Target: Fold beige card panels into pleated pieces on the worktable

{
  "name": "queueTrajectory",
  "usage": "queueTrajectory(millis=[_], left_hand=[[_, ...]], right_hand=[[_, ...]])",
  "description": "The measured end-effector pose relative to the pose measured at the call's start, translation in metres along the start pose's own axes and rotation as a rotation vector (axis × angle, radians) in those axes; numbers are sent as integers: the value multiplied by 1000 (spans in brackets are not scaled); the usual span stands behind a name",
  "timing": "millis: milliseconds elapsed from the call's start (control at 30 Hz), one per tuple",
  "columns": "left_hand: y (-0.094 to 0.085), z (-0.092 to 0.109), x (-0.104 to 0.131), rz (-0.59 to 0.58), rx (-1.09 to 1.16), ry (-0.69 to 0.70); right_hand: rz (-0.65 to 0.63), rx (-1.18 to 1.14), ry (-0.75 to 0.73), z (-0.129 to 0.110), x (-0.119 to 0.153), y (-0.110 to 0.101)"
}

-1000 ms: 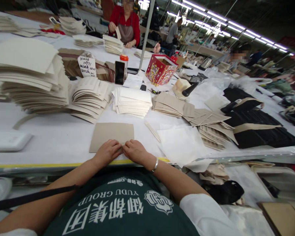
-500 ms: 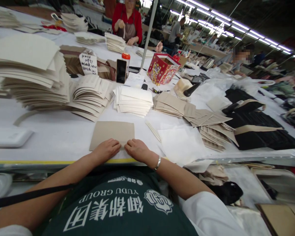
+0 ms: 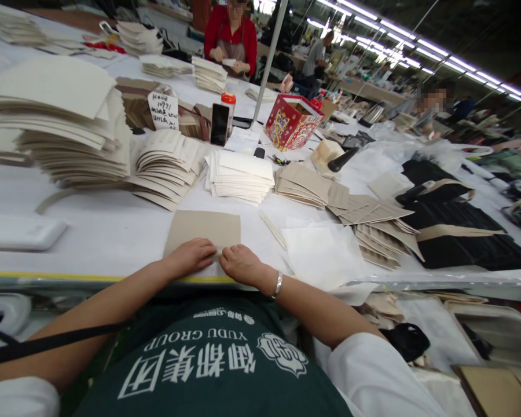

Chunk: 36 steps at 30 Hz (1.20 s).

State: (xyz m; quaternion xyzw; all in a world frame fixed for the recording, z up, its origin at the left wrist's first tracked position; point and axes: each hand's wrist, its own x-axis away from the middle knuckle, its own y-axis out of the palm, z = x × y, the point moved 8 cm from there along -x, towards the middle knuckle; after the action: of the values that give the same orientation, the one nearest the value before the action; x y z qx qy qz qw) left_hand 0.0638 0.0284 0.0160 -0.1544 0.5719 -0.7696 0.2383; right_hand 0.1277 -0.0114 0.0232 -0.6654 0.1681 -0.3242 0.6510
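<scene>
Flat on the table in front of me lies a beige rectangular panel (image 3: 204, 227), its near edge partly covered by my hands. My left hand (image 3: 194, 255) has its fingers curled and closed on that near edge. Beside it, a small gap away, my right hand (image 3: 241, 264) is closed on the same edge near the panel's right corner, with a silver bracelet on the wrist. The fingertips of both hands are partly hidden. To the right of the panel is a pair of thin pale strips (image 3: 273, 229), next to white sheets (image 3: 323, 255).
Behind the panel stand fanned stacks of beige pieces (image 3: 167, 165), white pieces (image 3: 239, 174) and tan pieces (image 3: 306, 182). A tall stack (image 3: 76, 124) rises at left. Farther back are a phone (image 3: 219, 124), a red box (image 3: 292, 123) and a metal pole (image 3: 271, 58). Black pieces (image 3: 469, 243) lie at right.
My hands stay at the panel's near edge, with only a slight shift of the fingers. The whole view has moved a little. Across the table, the person in red has brought both hands together around a pale piece.
</scene>
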Motion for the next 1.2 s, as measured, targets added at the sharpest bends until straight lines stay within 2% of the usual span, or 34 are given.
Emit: queueTrajectory(millis=[233,400,500,700,767,867,1033,1200], left_hand=[[2,0,-4,-79,31,-13],[4,1,-2,-139,2,9],[3,-3,5,-168,-46,-32],[6,-3,14,-297,-165,-57],[4,-6,13,-282,-124,-62],[-3,-13,13,-199,-20,-40],[-9,-24,17,-58,78,-24],[-7,-25,17,29,146,-42]], right_hand=[[16,8,7,-4,-5,0],[60,-109,176,22,-4,6],[115,-211,289,40,5,11],[220,-311,282,38,16,12],[236,-314,263,32,14,10],[220,-253,233,22,8,7],[114,-116,159,2,-2,4],[26,-87,148,-4,-13,-2]])
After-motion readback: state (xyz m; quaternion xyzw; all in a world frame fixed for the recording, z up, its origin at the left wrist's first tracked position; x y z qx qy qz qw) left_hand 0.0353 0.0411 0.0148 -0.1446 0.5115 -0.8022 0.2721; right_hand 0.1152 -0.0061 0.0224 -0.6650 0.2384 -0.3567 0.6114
